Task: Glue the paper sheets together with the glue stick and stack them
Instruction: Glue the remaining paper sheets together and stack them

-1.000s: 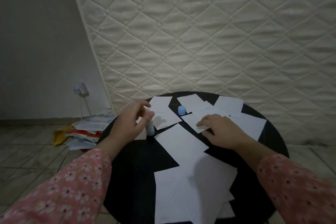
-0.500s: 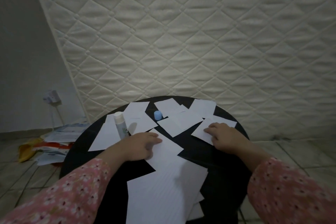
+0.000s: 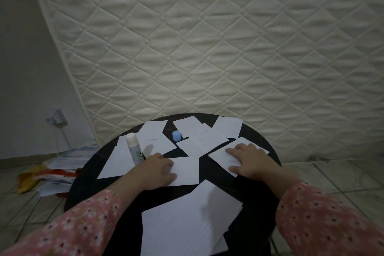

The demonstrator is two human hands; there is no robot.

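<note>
Several white paper sheets lie scattered on a round black table point(image 3: 255, 191). The uncapped glue stick point(image 3: 134, 149) stands upright on a sheet at the left, with no hand on it. Its blue cap point(image 3: 177, 135) sits among the far sheets. My left hand point(image 3: 158, 170) rests palm down on the left edge of a middle sheet point(image 3: 186, 170), just right of the glue stick. At the right side of the table, my right hand point(image 3: 247, 158) lies flat with spread fingers on another sheet point(image 3: 220, 155). A larger pile of sheets point(image 3: 187, 222) lies nearest me.
A quilted white mattress point(image 3: 207, 48) leans against the wall right behind the table. Papers and a yellow and red wrapper point(image 3: 52, 170) lie on the tiled floor at the left. A wall socket with a cable point(image 3: 56, 118) is at the far left.
My left hand let go of the glue stick, which now stands alone, and came down onto the middle sheet. My right hand shifted from a centre sheet to the right one.
</note>
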